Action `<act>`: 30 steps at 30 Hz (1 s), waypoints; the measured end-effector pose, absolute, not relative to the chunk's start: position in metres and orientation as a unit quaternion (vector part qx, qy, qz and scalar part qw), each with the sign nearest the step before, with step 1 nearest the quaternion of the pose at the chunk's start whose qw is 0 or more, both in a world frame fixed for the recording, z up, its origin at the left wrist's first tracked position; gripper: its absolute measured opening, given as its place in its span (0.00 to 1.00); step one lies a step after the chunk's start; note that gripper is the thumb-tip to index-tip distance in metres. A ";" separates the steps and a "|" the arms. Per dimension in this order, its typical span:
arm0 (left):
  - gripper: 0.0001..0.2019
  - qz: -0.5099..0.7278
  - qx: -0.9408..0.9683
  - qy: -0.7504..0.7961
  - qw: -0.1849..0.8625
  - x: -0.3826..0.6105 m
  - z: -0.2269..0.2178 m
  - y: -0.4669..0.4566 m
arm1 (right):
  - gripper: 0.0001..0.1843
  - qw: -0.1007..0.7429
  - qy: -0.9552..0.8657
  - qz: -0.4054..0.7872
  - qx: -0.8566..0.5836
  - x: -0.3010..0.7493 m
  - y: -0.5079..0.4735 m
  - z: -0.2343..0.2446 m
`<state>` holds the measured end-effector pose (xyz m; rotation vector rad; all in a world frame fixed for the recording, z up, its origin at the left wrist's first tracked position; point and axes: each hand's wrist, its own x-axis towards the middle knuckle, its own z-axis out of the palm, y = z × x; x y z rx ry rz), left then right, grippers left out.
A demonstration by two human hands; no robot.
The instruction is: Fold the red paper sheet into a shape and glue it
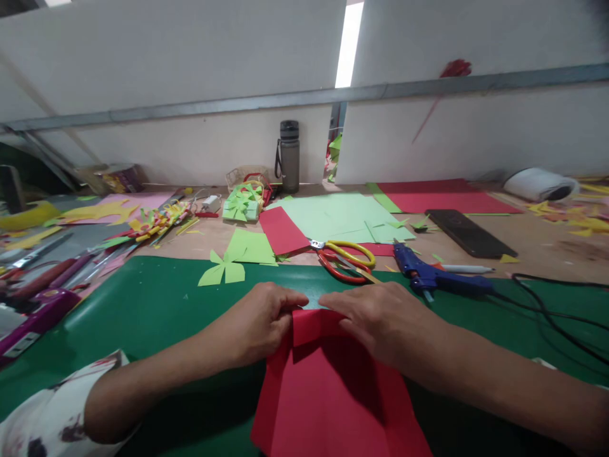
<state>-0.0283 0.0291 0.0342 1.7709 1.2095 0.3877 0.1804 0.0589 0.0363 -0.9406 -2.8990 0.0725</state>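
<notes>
A large sheet of red paper (328,400) lies before me on the green mat (166,292), its far edge turned over into a narrow flap. My left hand (266,320) pinches that folded edge at its left end, thumb and fingers closed on the paper. At the other end of the flap, my right hand (375,317) also grips the fold between thumb and fingers. Just beyond my hands rest scissors (349,257) with red and yellow handles. A blue glue gun (428,273) lies to the right of them.
Behind the mat are pale green sheets (333,212), a red card (283,230), a green paper flower (222,268), a black phone (469,231) and a grey bottle (289,158). A purple power strip (40,320) sits at left. The glue gun's black cord (547,311) crosses the right side.
</notes>
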 end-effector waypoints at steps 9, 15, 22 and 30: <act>0.11 0.179 0.736 0.480 0.443 -0.032 0.036 0.033 | 0.23 0.062 -0.980 -0.066 -0.175 0.181 0.059 0.034; 0.11 0.137 0.693 0.501 0.500 -0.034 0.044 0.036 | 0.21 0.059 -0.982 -0.090 -0.158 0.181 0.060 0.034; 0.11 0.119 0.678 0.492 0.533 -0.037 0.044 0.038 | 0.25 0.032 -0.984 -0.101 -0.145 0.181 0.062 0.034; 0.12 0.117 0.682 0.467 0.551 -0.038 0.045 0.039 | 0.20 0.006 -0.981 -0.114 -0.155 0.179 0.060 0.036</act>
